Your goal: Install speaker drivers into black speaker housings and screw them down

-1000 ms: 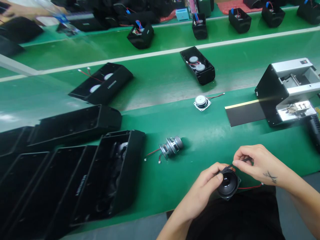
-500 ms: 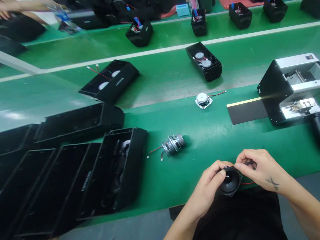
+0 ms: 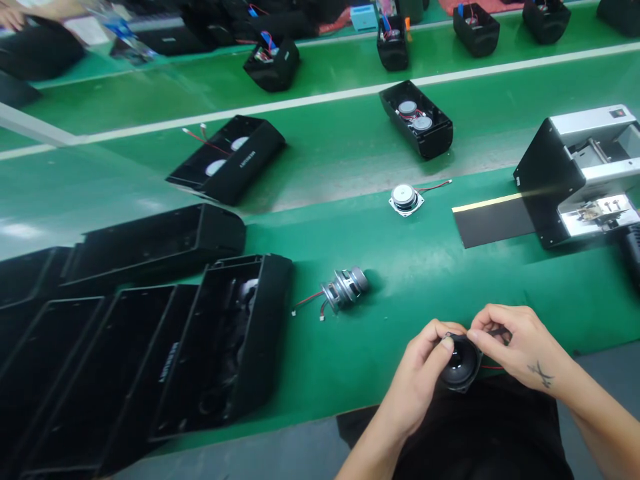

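Note:
My left hand [image 3: 425, 360] is closed round the edge of a small speaker driver [image 3: 461, 368], thumb on its rim, just over the front edge of the bench. The driver's black cone faces up, and a red wire [image 3: 493, 367] shows at its right side. At the driver's upper rim, my right hand [image 3: 515, 340] is pinched on a thin black strip [image 3: 501, 333], mostly hidden by the fingers. Farther up the bench, another driver [image 3: 404, 198] rests magnet up with its wire. To the left lie stacked drivers [image 3: 345, 288] with two wired plugs.
Several black speaker housings [image 3: 225, 347] crowd the bench's left side. A machine [image 3: 575, 173] with a black plate [image 3: 493, 223] stands at right. Beyond, the green belt carries a housing with two drivers [image 3: 417, 120] and another [image 3: 227, 160]. Far back, a person's hand [image 3: 13, 19] shows.
The two housings on the near belt have shifted right. My right hand has shifted slightly left and down at the driver's rim. My left hand keeps its hold.

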### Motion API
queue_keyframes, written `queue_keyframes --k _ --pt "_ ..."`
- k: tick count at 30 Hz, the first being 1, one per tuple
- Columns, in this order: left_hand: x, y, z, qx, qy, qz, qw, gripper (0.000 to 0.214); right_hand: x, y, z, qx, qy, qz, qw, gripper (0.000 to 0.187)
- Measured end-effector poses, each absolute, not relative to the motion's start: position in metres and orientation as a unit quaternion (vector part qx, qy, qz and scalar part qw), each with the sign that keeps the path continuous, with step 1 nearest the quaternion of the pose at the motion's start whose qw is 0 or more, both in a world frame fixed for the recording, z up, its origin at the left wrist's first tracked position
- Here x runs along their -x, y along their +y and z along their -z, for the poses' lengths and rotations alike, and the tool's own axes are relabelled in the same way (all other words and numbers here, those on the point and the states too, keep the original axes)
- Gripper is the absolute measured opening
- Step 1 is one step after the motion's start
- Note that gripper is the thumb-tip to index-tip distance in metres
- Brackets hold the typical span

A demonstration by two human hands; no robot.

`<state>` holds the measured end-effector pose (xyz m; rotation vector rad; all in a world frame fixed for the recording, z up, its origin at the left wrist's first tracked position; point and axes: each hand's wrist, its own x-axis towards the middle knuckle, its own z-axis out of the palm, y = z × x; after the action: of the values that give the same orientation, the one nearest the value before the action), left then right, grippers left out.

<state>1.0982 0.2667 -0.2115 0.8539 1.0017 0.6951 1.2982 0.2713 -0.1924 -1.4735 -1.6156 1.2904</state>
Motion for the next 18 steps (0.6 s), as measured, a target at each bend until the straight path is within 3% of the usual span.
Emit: queue_keyframes --k 18 --pt "-1.1004 0.2658 0.2085 -0.387 0.471 -0.327 0.722 0.047 -1.2959 0.2707 0.1917 0.552 -0.617 -0.488 0.275 0.021"
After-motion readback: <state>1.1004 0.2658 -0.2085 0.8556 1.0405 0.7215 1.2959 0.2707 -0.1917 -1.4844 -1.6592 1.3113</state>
